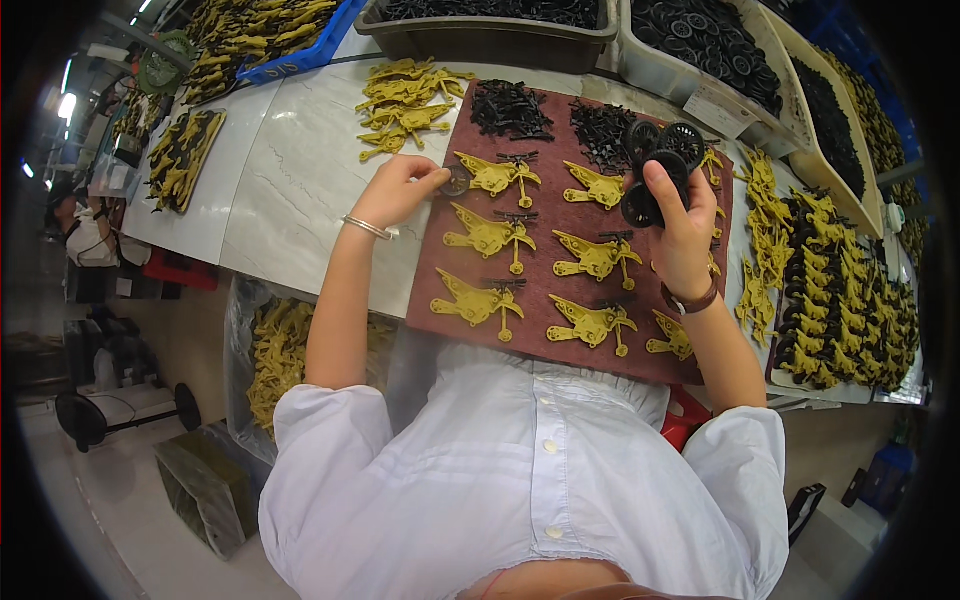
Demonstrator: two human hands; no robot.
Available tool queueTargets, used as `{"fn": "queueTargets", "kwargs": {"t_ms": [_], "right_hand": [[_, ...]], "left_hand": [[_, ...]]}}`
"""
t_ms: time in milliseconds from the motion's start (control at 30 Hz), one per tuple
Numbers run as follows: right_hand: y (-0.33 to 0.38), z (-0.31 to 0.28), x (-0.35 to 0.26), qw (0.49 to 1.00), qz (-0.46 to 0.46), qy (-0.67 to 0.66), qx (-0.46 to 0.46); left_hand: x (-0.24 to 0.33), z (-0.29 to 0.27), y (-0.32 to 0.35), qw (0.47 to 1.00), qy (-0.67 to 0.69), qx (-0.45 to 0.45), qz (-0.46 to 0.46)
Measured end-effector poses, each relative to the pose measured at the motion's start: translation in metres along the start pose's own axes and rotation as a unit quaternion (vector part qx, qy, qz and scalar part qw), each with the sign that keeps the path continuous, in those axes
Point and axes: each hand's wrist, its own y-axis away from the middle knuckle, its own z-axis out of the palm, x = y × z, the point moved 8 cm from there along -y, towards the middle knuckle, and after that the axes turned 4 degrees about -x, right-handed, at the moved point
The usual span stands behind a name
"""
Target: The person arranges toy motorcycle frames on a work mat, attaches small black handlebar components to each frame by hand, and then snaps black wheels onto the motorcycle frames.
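My left hand (400, 192) pinches a black toy wheel (456, 181) by its edge, at the rear end of the top-left yellow toy motorcycle body (492, 176). A bunch of black wheels (682, 146) fills my right hand (682, 240), thumb pressed over them, above the right side of a dark red mat (545, 345). Yellow bodies with black handlebar pieces lie in rows on this mat. In the left column are a middle body (485, 232) and a lower body (470, 300). My right hand partly hides the right column.
Piles of small black parts (510, 110) lie at the mat's far edge. Loose yellow bodies (405, 100) are heaped beyond my left hand. Bins of black wheels (700, 45) and black parts (490, 12) line the back. Assembled yellow-and-black pieces (850, 300) stand at right.
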Motion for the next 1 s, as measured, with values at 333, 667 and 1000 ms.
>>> {"fn": "queueTargets", "kwargs": {"t_ms": [333, 667, 1000], "right_hand": [[0.025, -0.004, 0.006, 0.998, 0.034, 0.048, -0.009], [0.048, -0.011, 0.004, 0.995, 0.056, 0.078, -0.004], [0.077, -0.009, -0.003, 0.994, 0.034, 0.100, -0.019]], "left_hand": [[-0.025, 0.004, -0.010, 0.995, 0.017, 0.089, 0.034], [-0.021, -0.004, 0.000, 0.992, -0.007, 0.119, 0.047], [-0.022, 0.001, -0.002, 0.993, -0.008, 0.116, 0.017]]}}
